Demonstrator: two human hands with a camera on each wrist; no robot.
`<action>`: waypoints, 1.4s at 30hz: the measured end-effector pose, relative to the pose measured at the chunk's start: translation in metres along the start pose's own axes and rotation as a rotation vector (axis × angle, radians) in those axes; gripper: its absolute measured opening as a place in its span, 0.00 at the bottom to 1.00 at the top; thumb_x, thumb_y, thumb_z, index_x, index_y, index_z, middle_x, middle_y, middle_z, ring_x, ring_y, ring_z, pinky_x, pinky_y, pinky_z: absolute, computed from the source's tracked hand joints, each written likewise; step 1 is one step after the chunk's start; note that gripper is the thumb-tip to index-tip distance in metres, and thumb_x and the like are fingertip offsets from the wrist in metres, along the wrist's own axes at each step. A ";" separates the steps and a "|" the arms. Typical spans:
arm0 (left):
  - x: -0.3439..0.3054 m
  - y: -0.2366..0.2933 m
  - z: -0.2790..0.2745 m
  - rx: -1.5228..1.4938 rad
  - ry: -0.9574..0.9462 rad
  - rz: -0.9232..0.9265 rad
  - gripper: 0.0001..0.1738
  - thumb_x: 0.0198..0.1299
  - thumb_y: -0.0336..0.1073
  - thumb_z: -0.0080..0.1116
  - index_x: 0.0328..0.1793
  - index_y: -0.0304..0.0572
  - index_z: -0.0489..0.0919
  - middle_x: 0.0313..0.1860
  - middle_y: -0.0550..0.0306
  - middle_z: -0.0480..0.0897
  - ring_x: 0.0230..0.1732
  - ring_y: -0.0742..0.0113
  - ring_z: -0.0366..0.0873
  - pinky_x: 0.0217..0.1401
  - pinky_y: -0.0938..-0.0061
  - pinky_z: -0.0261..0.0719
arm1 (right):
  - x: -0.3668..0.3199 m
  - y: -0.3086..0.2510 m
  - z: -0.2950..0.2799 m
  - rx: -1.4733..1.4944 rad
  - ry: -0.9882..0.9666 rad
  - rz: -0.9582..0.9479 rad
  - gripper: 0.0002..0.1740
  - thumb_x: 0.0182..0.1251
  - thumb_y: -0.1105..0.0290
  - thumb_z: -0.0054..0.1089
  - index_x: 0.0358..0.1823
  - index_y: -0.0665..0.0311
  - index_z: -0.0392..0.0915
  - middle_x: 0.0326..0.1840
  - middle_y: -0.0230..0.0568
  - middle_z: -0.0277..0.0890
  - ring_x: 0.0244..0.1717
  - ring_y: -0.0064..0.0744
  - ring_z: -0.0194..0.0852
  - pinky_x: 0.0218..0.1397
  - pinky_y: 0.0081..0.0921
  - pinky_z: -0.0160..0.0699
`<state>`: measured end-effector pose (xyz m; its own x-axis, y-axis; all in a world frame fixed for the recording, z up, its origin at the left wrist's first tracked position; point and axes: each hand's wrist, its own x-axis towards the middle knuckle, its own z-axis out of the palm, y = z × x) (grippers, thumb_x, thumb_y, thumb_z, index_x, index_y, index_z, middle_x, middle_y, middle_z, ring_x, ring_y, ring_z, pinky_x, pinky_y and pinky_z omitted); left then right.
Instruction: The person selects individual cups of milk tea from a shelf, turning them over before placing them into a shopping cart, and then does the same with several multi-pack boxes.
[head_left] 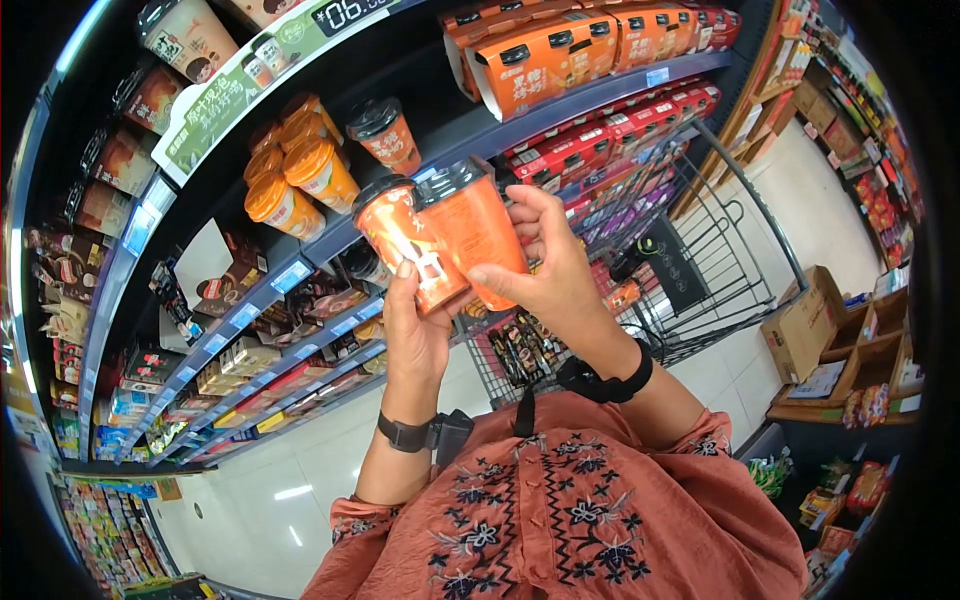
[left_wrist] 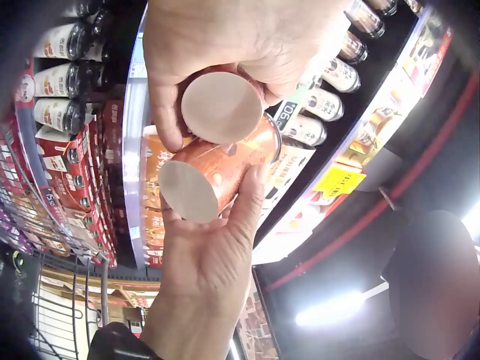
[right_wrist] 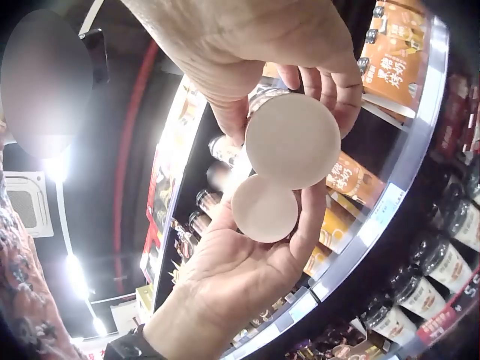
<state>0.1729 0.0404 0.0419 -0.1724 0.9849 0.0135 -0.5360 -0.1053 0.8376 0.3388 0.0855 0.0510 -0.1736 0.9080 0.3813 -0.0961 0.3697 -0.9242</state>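
Two orange cups with black lids are held side by side in front of the shelf. My left hand (head_left: 416,335) grips the left cup (head_left: 408,240), thumb on its printed front. Around the right cup (head_left: 472,232) curls my right hand (head_left: 548,262), thumb across its lower front and fingers at its far side. The cups touch or overlap; the head view does not settle which. Both wrist views show their pale round bases, such as the left cup's base (left_wrist: 223,107) and the right cup's base (right_wrist: 293,141).
A similar cup (head_left: 384,134) and orange-lidded cups (head_left: 318,172) stand on the shelf behind. Orange multipacks (head_left: 545,62) sit at the upper right. A wire shopping cart (head_left: 700,330) holding some goods stands to the right, near a cardboard box (head_left: 803,325).
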 end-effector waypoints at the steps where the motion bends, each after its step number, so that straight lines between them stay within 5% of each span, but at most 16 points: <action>1: 0.000 0.000 -0.001 -0.004 -0.002 -0.002 0.28 0.78 0.50 0.45 0.73 0.37 0.68 0.67 0.48 0.78 0.66 0.55 0.80 0.66 0.51 0.83 | 0.001 0.001 0.000 0.028 -0.001 -0.003 0.46 0.57 0.66 0.81 0.71 0.70 0.59 0.60 0.51 0.72 0.57 0.33 0.77 0.60 0.30 0.81; 11: 0.001 0.001 -0.001 0.063 0.009 -0.009 0.33 0.75 0.57 0.48 0.75 0.40 0.67 0.68 0.48 0.78 0.67 0.55 0.79 0.66 0.52 0.80 | 0.004 0.004 -0.004 0.154 -0.053 0.076 0.42 0.59 0.63 0.80 0.68 0.69 0.62 0.60 0.47 0.72 0.58 0.30 0.75 0.63 0.29 0.78; 42: 0.000 0.007 -0.014 0.039 0.010 0.016 0.31 0.76 0.54 0.47 0.75 0.39 0.65 0.66 0.49 0.77 0.65 0.59 0.80 0.62 0.59 0.84 | 0.007 0.006 0.011 0.259 -0.084 0.144 0.39 0.64 0.63 0.76 0.67 0.71 0.61 0.58 0.45 0.72 0.56 0.27 0.75 0.60 0.26 0.79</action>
<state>0.1571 0.0381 0.0403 -0.1892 0.9817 0.0219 -0.5005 -0.1156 0.8580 0.3259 0.0921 0.0480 -0.2825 0.9240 0.2576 -0.3094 0.1664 -0.9363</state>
